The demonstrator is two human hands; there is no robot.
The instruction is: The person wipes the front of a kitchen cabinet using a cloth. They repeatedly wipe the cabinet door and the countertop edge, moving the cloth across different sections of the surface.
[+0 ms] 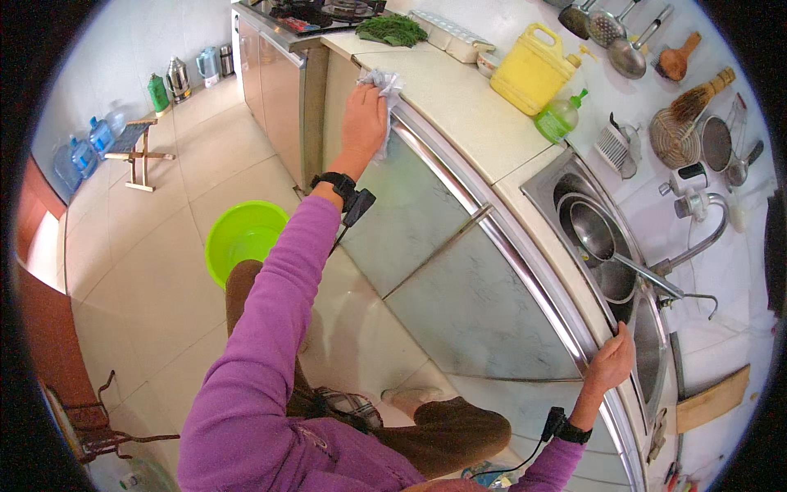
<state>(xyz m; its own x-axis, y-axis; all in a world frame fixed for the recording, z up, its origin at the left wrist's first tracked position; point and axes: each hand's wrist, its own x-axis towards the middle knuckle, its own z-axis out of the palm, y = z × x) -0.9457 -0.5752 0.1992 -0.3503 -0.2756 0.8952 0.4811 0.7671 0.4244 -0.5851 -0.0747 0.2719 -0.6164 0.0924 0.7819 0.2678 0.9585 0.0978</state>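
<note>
My left hand grips a pale, crumpled cloth at the far upper corner of a cabinet with grey-blue marbled doors. Part of the cloth hangs down against the door, just below the countertop; my fingers hide the rest. A shiny metal strip runs along the top of the doors. My right hand is curled over the front edge of the countertop, beside the stainless steel sink. Its fingertips are partly hidden at the sink side.
A lime-green basin stands on the floor by my knee. The sink holds a metal ladle and pans. A yellow jug, a green pump bottle and leafy greens sit on the counter. A folding stool stands farther left.
</note>
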